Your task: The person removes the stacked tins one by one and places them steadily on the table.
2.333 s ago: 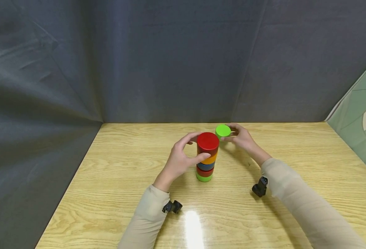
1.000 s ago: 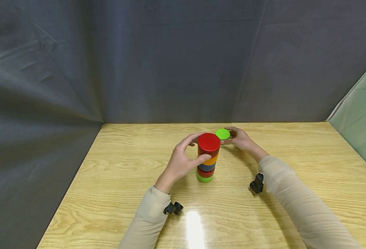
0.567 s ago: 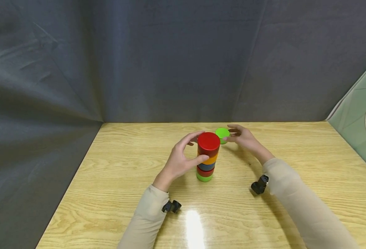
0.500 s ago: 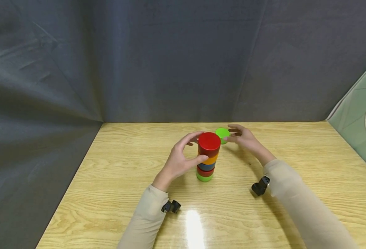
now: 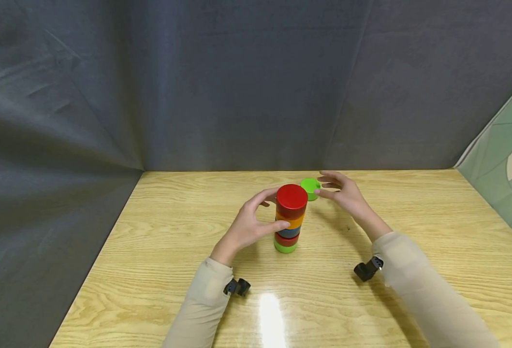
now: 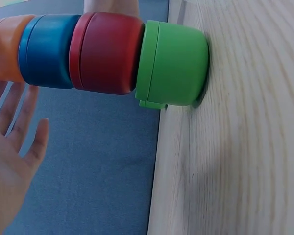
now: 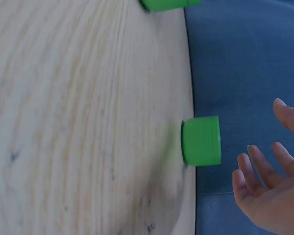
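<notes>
A tall stack of cup-shaped pieces with rimmed tops stands on the table in the head view. Its red top piece (image 5: pixel 291 197) sits over an orange piece (image 6: pixel 9 49), a blue piece (image 6: pixel 48 51), another red piece (image 6: pixel 108 54) and a green base piece (image 6: pixel 179 63). My left hand (image 5: pixel 249 224) curves loosely about the upper stack, thumb in front of the orange piece, fingertips partly hidden behind; the left wrist view has its fingers long and spread. A separate green piece (image 7: pixel 202 141) stands beyond the stack. Beside it, my right hand (image 7: pixel 279 196) spreads its fingers, apart from it.
The wooden table (image 5: pixel 160 280) ends at a dark cloth backdrop (image 5: pixel 238 96) just behind the separate green piece. A pale green patterned panel (image 5: pixel 505 159) borders the right side. Each sleeve carries a black wrist camera (image 5: pixel 237 287).
My right hand has let go of the separate green piece, leaving it standing on the table, and drawn slightly right. My left thumb has slid a little down and back along the stack.
</notes>
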### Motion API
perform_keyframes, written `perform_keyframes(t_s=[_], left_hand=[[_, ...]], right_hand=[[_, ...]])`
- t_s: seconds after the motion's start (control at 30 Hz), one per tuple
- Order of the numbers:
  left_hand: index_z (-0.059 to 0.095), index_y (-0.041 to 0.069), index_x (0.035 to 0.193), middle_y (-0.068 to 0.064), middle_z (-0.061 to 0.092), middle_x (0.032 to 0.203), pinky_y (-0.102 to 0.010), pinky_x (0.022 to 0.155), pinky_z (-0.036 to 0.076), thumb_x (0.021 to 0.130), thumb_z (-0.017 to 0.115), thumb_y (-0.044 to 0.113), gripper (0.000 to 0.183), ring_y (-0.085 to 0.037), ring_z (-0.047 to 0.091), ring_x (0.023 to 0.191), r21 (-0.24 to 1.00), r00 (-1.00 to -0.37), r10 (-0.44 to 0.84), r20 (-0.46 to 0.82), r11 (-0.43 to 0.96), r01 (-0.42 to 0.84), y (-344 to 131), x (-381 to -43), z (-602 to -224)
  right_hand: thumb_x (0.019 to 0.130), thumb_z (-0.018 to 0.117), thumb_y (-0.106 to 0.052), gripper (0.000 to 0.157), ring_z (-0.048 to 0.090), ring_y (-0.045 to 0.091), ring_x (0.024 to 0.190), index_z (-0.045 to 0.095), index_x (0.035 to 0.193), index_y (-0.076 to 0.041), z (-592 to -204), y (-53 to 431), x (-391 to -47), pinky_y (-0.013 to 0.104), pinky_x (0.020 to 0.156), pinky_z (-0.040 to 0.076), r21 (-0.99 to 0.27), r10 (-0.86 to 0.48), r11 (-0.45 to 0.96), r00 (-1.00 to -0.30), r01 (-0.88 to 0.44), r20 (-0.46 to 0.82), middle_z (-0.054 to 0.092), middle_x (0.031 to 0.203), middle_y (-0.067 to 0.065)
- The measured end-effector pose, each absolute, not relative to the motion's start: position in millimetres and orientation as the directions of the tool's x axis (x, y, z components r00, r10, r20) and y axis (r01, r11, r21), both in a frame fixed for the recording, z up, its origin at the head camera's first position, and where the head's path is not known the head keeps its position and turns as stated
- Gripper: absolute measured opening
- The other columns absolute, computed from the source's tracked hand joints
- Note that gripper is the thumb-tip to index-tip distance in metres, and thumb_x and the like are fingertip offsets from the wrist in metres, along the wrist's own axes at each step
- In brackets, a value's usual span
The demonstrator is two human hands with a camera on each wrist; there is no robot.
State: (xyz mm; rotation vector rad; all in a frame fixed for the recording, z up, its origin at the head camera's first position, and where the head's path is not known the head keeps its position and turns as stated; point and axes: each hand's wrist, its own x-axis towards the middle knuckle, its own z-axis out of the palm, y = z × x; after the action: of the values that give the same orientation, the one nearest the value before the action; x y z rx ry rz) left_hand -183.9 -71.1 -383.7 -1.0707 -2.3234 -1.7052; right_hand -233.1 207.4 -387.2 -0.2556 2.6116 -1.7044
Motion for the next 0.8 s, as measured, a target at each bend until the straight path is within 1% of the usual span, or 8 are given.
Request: perform_keyframes(t_s=[0.13, 0.3, 0.37, 0.47, 0.63, 0.73, 0.8], left_hand=[[0.052, 0.014, 0.141, 0.002, 0.061, 0.126, -0.041, 0.098, 0.043, 0.085, 0.078, 0.035, 0.065, -0.013, 0.054, 0.114, 0.818, -0.759, 0.49, 0.429, 0.146, 0.557, -71.8, -184.3, -384.9], [0.054, 0.013, 0.139, 0.003, 0.062, 0.124, -0.039, 0.098, 0.044, 0.084, 0.078, 0.027, 0.062, -0.012, 0.054, 0.113, 0.824, -0.767, 0.493, 0.41, 0.16, 0.544, -72.0, -184.9, -385.1], [0.054, 0.014, 0.139, 0.003, 0.062, 0.123, -0.04, 0.098, 0.043, 0.083, 0.079, 0.025, 0.061, -0.012, 0.054, 0.113, 0.828, -0.769, 0.499, 0.399, 0.165, 0.536, -71.7, -185.2, -385.3], [0.055, 0.015, 0.137, 0.004, 0.062, 0.122, -0.04, 0.098, 0.043, 0.083, 0.079, 0.024, 0.06, -0.012, 0.054, 0.113, 0.834, -0.771, 0.509, 0.384, 0.168, 0.526, -71.4, -185.6, -386.2], [0.055, 0.016, 0.136, 0.005, 0.062, 0.121, -0.041, 0.099, 0.043, 0.083, 0.08, 0.022, 0.059, -0.011, 0.055, 0.113, 0.84, -0.772, 0.52, 0.366, 0.171, 0.514, -71.2, -186.0, -387.9], [0.055, 0.015, 0.136, 0.004, 0.062, 0.121, -0.046, 0.1, 0.043, 0.083, 0.08, 0.021, 0.059, -0.01, 0.054, 0.113, 0.846, -0.773, 0.523, 0.36, 0.166, 0.506, -71.2, -185.8, -388.1], [0.056, 0.015, 0.136, 0.004, 0.062, 0.121, -0.052, 0.1, 0.042, 0.083, 0.08, 0.02, 0.059, -0.011, 0.055, 0.113, 0.851, -0.774, 0.522, 0.357, 0.16, 0.501, -71.2, -185.5, -388.0]], right_hand=[[0.093, 0.071, -0.014, 0.061, 0.057, 0.033, 0.119, 0.044, 0.146, -0.001, -382.3, 204.9, -226.1, 0.014, 0.084, 0.049, -0.923, -0.137, 0.358, -0.986, -0.141, 0.098, 0.054, 0.137, 0.025], [0.093, 0.071, -0.014, 0.058, 0.061, 0.012, 0.107, 0.047, 0.145, -0.003, -376.5, 202.5, -217.5, 0.015, 0.085, 0.049, -0.931, -0.142, 0.323, -0.981, -0.17, 0.13, 0.056, 0.135, 0.025], [0.093, 0.071, -0.012, 0.056, 0.061, 0.007, 0.103, 0.048, 0.143, -0.002, -375.1, 201.7, -214.2, 0.016, 0.086, 0.05, -0.935, -0.161, 0.296, -0.975, -0.193, 0.151, 0.057, 0.133, 0.024], [0.093, 0.07, -0.007, 0.052, 0.063, 0.007, 0.101, 0.049, 0.141, 0.0, -373.1, 200.4, -209.7, 0.019, 0.086, 0.051, -0.942, -0.195, 0.247, -0.963, -0.229, 0.184, 0.059, 0.13, 0.023], [0.094, 0.068, -0.006, 0.048, 0.063, 0.014, 0.105, 0.051, 0.139, 0.0, -367.6, 198.7, -201.3, 0.021, 0.088, 0.052, -0.939, -0.248, 0.204, -0.943, -0.277, 0.224, 0.058, 0.129, 0.023], [0.095, 0.067, -0.006, 0.047, 0.063, 0.021, 0.108, 0.051, 0.139, -0.002, -363.0, 197.8, -196.3, 0.021, 0.09, 0.051, -0.935, -0.28, 0.185, -0.928, -0.304, 0.246, 0.058, 0.129, 0.023], [0.095, 0.066, -0.007, 0.047, 0.062, 0.022, 0.109, 0.052, 0.139, -0.004, -359.5, 196.7, -192.5, 0.022, 0.09, 0.051, -0.931, -0.298, 0.178, -0.919, -0.319, 0.258, 0.058, 0.129, 0.021]])
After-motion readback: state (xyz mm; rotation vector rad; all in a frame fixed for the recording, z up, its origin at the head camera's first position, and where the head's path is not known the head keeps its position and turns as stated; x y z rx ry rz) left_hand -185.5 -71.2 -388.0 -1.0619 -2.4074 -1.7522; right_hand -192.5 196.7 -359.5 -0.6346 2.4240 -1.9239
